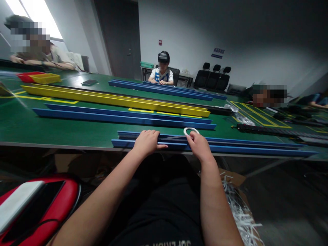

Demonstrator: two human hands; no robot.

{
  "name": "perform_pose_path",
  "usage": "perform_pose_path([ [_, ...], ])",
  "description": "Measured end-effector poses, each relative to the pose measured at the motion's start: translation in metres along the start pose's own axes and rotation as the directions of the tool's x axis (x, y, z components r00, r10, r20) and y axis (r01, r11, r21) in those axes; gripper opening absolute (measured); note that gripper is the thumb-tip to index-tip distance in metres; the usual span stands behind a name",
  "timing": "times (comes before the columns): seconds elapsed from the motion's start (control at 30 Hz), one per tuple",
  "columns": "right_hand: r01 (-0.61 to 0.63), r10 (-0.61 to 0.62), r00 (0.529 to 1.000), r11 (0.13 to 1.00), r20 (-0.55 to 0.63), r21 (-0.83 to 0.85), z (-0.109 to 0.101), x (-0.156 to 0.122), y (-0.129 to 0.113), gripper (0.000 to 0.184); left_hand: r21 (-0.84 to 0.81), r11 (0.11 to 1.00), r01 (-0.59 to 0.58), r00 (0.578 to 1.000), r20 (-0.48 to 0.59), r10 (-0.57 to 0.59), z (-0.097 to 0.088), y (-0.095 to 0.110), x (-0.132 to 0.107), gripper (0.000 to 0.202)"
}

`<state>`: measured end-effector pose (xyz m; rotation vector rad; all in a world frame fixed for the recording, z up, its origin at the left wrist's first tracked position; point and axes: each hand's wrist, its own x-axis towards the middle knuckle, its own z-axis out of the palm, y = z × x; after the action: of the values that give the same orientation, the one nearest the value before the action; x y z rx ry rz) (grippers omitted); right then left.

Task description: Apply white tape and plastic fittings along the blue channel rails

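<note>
A long blue channel-shaped rail (246, 149) lies along the near edge of the green table, in front of me. My left hand (147, 143) is closed over its left part, fingers over the top and thumb along the front side. My right hand (200, 146) pinches a roll of white tape (186, 130) just above the rail. A thin strip stretches from the roll along the rail towards my left fingers, whose tips are hidden. Behind lies another blue rail (128, 118), and past it a yellow rail (115, 100).
More blue rails (164, 91) lie farther back before a seated person (161, 76). Red (24, 77) and yellow trays (47, 79) stand at left. A black strip-like part (269, 131) is at right. Below are a red chair (69, 191) and white strip scraps (243, 213).
</note>
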<state>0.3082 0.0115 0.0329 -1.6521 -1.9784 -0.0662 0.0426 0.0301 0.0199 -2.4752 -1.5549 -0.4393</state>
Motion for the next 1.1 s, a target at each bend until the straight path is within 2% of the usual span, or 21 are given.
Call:
perform_pose_path([
  [0.13,-0.041,0.041,0.999,0.997,0.002,0.062,0.000,-0.001,0.003,0.036,-0.003,1.000,0.015,1.000,0.024,-0.015,-0.006,-0.028,-0.010,0.068],
  [0.27,-0.074,0.073,0.997,0.981,0.014,0.180,0.002,0.000,0.006,0.038,0.009,0.999,0.037,0.995,0.092,-0.038,-0.011,-0.058,-0.017,0.071],
  [0.4,-0.083,0.085,0.996,0.926,0.013,0.368,0.002,0.001,0.002,0.033,0.006,1.000,0.031,0.994,0.107,-0.031,-0.012,-0.071,-0.018,0.072],
  [0.6,-0.144,0.230,0.970,0.804,-0.079,0.576,0.001,0.001,-0.004,0.026,0.006,0.999,0.048,0.992,0.116,-0.049,-0.012,-0.066,-0.017,0.072],
  [0.73,-0.172,0.253,0.961,0.866,-0.115,0.469,0.001,0.000,-0.005,0.030,0.004,0.998,0.069,0.990,0.123,-0.069,-0.012,-0.064,-0.017,0.071],
  [0.87,-0.111,0.156,0.978,0.950,-0.137,0.292,0.002,0.001,-0.005,0.031,0.004,0.998,0.070,0.990,0.122,-0.070,-0.011,-0.059,-0.015,0.073],
  [0.97,-0.079,0.111,0.988,0.960,-0.104,0.268,0.004,0.001,-0.002,0.024,-0.012,0.998,0.057,0.991,0.120,-0.055,-0.008,-0.045,-0.009,0.072],
  [1.1,-0.119,0.153,0.983,0.950,-0.101,0.290,0.005,0.001,0.006,0.021,-0.034,0.999,0.023,0.994,0.107,-0.019,-0.002,-0.016,0.003,0.072],
])
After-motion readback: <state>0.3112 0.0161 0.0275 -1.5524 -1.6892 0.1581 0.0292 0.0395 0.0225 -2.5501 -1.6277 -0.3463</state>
